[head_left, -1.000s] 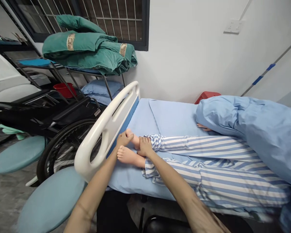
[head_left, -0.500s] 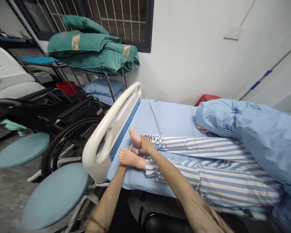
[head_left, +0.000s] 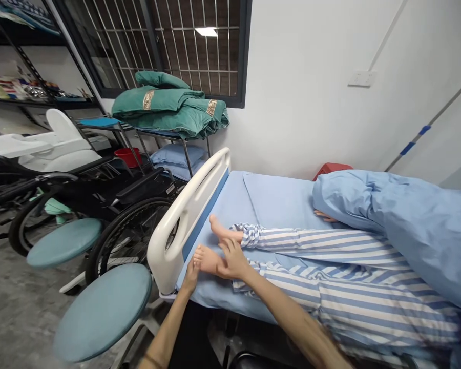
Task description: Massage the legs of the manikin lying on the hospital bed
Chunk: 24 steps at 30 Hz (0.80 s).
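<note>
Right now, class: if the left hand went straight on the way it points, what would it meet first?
The left hand would meet the nearer bare foot first, at its sole; it may already touch.

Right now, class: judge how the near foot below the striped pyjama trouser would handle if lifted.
It looks like a smooth manikin foot, so it is probably firm and a little slippery under the right hand. The loose striped pyjama trouser above it would likely flop and slide rather than hold its shape.
</note>
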Motion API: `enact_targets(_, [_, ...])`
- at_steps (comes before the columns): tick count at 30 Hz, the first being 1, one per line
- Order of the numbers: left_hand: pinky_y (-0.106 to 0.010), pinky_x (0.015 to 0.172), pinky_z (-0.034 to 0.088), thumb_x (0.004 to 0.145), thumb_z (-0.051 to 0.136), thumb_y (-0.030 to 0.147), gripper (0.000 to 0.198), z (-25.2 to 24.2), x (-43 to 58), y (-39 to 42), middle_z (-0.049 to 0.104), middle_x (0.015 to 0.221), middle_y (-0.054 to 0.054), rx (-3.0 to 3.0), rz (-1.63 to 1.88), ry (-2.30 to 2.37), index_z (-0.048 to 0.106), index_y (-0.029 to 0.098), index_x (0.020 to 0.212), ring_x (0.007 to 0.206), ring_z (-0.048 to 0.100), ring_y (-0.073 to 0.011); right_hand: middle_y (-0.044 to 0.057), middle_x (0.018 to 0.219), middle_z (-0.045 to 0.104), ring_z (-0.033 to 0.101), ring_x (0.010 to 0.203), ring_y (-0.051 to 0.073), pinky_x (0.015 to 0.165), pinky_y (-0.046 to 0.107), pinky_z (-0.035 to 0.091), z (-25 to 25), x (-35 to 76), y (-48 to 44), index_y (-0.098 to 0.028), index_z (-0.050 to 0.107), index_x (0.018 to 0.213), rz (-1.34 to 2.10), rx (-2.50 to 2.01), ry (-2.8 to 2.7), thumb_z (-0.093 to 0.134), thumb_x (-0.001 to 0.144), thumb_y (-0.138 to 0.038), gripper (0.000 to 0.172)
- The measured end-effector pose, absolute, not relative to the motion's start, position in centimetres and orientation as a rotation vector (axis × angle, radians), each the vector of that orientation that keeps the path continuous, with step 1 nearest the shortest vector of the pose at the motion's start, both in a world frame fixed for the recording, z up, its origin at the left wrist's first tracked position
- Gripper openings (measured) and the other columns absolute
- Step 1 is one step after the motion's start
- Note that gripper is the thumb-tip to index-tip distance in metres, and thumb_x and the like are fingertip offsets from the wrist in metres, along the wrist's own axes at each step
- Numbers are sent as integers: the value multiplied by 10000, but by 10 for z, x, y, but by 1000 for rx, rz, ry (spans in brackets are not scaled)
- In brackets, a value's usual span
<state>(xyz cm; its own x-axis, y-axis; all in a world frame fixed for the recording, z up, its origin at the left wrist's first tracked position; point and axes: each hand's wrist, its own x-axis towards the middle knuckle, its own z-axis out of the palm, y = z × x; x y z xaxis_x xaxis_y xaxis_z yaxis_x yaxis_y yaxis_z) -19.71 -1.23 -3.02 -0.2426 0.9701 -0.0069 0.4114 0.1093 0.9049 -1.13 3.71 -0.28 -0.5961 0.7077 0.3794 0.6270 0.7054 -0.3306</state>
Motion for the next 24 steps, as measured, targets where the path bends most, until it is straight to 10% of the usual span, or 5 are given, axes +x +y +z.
enact_targets(4, [-401, 979, 446, 599, 656, 346, 536, -63, -186, -2, 567, 1233, -165, 1079, 1261, 1689, 537, 145, 1082, 1165, 529, -328, 152, 1111, 568, 483, 1067, 302, 953, 433, 385, -18, -16, 42, -106, 553, 1104, 289, -1016, -2660, 673, 582, -588, 721])
enact_targets(12, [-385, 938, 477, 586, 642, 478, 525, -70, -164, 1, 633, 1127, -110, 960, 1447, 1651, 584, 153, 994, 1076, 581, -288, 131, 949, 644, 591, 873, 287, 768, 374, 469, -23, -23, 48, -130, 556, 959, 349, -1226, -2740, 664, 558, -601, 628])
enact_targets(24, [-349, 796, 493, 616, 627, 577, 473, -1, -202, -3, 693, 909, -148, 1451, 652, 1983, 641, 157, 832, 949, 631, -309, 155, 970, 663, 638, 865, 322, 708, 393, 500, -4, -20, 35, -146, 518, 1026, 475, -1329, -2738, 622, 606, -585, 616])
